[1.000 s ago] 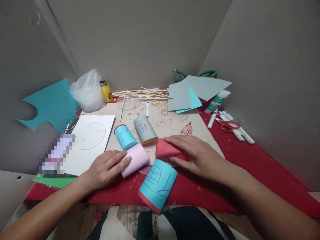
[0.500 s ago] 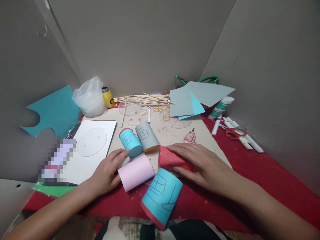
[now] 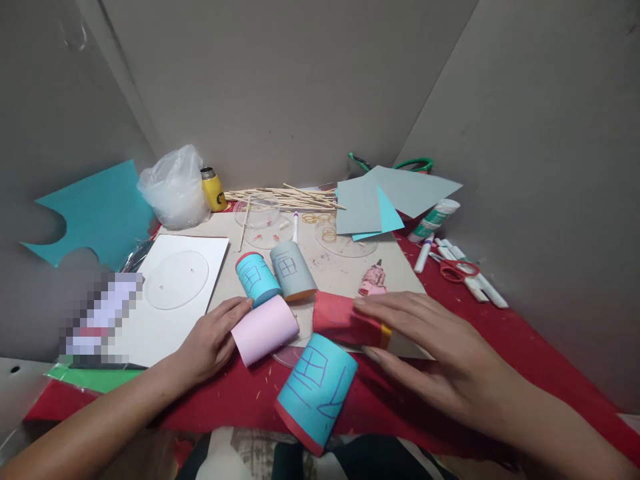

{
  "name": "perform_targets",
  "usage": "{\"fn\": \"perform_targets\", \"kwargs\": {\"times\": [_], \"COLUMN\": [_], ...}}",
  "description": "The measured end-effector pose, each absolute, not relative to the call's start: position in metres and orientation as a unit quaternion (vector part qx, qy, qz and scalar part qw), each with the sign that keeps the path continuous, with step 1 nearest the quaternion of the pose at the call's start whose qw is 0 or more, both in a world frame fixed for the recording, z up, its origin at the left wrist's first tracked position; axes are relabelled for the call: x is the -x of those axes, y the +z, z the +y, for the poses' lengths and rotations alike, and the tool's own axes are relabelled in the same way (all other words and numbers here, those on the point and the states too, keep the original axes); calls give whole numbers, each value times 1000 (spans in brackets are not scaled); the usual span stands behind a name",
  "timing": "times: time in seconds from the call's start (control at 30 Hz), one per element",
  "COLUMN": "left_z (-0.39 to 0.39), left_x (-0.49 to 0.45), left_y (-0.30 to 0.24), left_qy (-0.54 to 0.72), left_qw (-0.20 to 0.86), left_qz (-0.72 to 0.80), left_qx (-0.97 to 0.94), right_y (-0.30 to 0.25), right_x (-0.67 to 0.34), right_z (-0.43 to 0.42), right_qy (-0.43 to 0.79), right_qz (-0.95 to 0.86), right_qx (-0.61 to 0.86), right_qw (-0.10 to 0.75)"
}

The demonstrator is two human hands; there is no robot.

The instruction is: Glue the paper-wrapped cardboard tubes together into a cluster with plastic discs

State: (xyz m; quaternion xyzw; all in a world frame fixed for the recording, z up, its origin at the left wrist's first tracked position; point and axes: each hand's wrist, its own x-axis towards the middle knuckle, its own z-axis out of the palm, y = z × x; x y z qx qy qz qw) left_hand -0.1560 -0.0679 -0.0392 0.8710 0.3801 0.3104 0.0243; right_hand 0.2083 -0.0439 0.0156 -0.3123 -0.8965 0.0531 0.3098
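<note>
Five paper-covered tubes lie in a ring on a red cloth (image 3: 500, 333). My left hand (image 3: 213, 340) rests with curled fingers against the end of the pink tube (image 3: 265, 328). My right hand (image 3: 430, 347) lies open, fingers stretched, its fingertips on the red tube (image 3: 345, 321) with an orange end. Nearest me is a large turquoise tube (image 3: 316, 390) with purple window drawings. Behind the pink one lie a small turquoise tube (image 3: 256, 278) and a grey tube (image 3: 293, 268).
A white sheet with a clear disc (image 3: 175, 280) lies left. At the back are wooden sticks (image 3: 285, 195), a plastic bag (image 3: 175, 187), a yellow bottle (image 3: 213, 189), grey and turquoise papers (image 3: 385, 193). Scissors (image 3: 457, 268), markers and a glue tube (image 3: 433, 219) lie right. Grey walls enclose the space.
My right hand has slid back to the right along the red tube, baring its orange end. My left hand shifted from on top of the pink tube to its end.
</note>
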Motion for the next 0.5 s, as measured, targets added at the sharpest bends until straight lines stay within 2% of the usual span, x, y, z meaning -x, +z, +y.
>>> {"fn": "perform_targets", "kwargs": {"times": [0.2,0.33,0.5], "left_z": [-67,-66,-64], "left_x": [157,158,159], "left_y": [-41,-41,-42], "left_qy": [313,323,335], "left_qw": [37,55,70], "left_qz": [379,378,377], "left_qx": [-870,-866,-861], "right_y": [10,1,-1], "right_x": [-198,-184,-171], "right_z": [-75,-83,-81], "right_qy": [155,222,221], "right_qz": [-891,-861,-859], "right_qx": [328,362,360], "right_qw": [272,280,289]}}
